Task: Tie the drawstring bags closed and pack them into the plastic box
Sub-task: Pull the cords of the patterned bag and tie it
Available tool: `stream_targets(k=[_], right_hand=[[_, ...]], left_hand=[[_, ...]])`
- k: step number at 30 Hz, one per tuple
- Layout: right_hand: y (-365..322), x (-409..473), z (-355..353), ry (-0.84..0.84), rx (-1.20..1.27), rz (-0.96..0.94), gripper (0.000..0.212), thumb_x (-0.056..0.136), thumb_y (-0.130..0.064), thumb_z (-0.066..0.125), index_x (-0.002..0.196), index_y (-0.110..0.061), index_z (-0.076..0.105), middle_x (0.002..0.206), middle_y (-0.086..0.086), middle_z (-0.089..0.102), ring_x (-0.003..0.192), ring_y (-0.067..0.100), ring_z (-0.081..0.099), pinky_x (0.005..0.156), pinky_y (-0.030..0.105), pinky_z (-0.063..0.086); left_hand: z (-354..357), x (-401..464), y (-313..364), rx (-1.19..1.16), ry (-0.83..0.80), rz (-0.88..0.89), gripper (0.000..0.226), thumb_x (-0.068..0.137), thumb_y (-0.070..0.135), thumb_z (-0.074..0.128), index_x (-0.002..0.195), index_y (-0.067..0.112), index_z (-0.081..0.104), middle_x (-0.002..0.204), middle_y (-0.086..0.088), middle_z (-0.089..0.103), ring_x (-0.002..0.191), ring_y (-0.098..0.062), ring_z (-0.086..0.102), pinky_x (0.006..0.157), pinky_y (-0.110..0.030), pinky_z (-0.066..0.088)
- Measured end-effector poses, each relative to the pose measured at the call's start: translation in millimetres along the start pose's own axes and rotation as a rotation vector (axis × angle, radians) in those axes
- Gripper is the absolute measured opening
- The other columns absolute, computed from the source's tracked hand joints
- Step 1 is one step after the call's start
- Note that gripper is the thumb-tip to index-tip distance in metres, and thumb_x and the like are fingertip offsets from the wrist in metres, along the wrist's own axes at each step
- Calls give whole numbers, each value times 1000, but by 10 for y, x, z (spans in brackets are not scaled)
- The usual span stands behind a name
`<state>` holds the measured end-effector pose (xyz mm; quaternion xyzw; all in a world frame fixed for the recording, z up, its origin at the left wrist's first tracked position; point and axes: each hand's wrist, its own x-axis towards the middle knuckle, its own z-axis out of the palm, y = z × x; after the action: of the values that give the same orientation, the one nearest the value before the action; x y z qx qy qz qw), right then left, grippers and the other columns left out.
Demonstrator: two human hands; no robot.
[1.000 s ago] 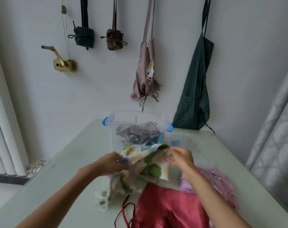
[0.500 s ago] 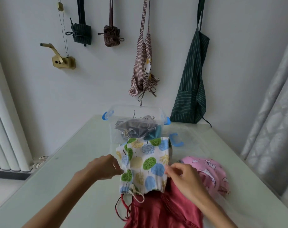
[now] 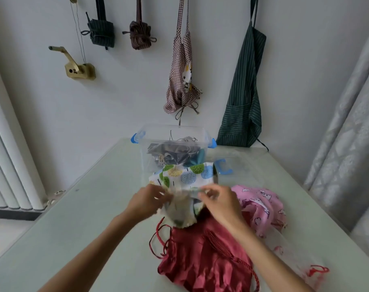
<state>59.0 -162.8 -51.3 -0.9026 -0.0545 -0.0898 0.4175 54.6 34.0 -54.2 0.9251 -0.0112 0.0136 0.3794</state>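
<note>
Bags already lie in the plastic box [image 3: 202, 131], dark cloth with loose cords. Just in front of the box, the left hand [image 3: 146, 202] and right hand [image 3: 218, 200] pinch the gathered neck of the tree-print bag [image 3: 186, 175], apparently closing it. Nearer than that bag, touching it, lies the red bag [image 3: 202, 260]; the pink bag [image 3: 261, 201] beside it. Both are unpacked.

Tree-print bag's [image 3: 180, 209] blurred mouth
</note>
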Motion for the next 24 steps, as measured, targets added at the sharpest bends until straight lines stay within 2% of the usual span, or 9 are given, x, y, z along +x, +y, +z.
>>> stream_targets(k=[2,5,8,10,13,15,18,20,24], right_hand=[[-45,154,-107,68,315,144,29,83,-24,69,111,-22,62,89,-8,64,77,11,63,65,25,51],[-78,178,-196,51,525,310,28,84,-18,67,108,-12,55,91,3,64,69,13,61,54,24,47],[-83,38,-181,-103,379,340,24,88,-29,63,101,-10,58,80,2,65,60,13,59,46,22,42],[-103,-67,-136,-320,230,320,22,89,-32,62,94,-12,55,83,1,63,57,12,59,44,20,42],[-136,-166,23,-565,184,352,43,84,-36,68,112,-11,48,99,0,60,55,7,59,41,16,43],[-134,-148,132,-527,226,356,49,80,-36,72,114,-15,44,95,-1,60,54,6,56,43,15,43],[-128,-65,234,-478,183,318,25,83,-25,70,100,-19,52,72,-3,55,49,4,47,41,14,38],[-118,-17,233,-455,147,285,10,87,-17,62,92,-8,64,60,-3,51,39,2,43,36,13,30],[-85,61,72,-348,421,325,16,94,-7,51,84,-9,63,56,1,64,38,2,55,36,13,36]], left_hand=[[-127,0,85,-497,-20,-122,23,94,30,54,89,13,69,89,-5,71,69,-12,65,61,-22,57],[-233,5,125,-739,-23,-152,27,95,30,52,98,10,69,96,-6,72,82,-16,69,61,-19,57],[-241,15,127,-844,5,-158,25,97,27,50,97,10,68,90,-5,71,75,-12,70,59,-18,56],[-242,26,129,-918,15,-172,25,97,24,49,100,6,66,90,-7,68,76,-14,68,59,-18,57],[-247,46,133,-999,31,-181,24,98,21,48,103,3,63,93,-9,65,79,-17,65,57,-18,57],[-258,55,140,-1021,45,-177,21,97,19,49,106,4,61,93,-9,65,75,-16,65,57,-19,57],[-281,59,130,-1029,67,-149,17,97,17,50,110,10,59,90,-8,67,67,-12,68,57,-19,56],[-295,56,109,-1024,74,-144,18,97,19,50,109,10,60,90,-9,67,69,-14,67,58,-19,57],[-337,44,48,-1010,116,-179,21,95,23,53,102,7,65,91,-12,67,75,-19,66,59,-20,58]])
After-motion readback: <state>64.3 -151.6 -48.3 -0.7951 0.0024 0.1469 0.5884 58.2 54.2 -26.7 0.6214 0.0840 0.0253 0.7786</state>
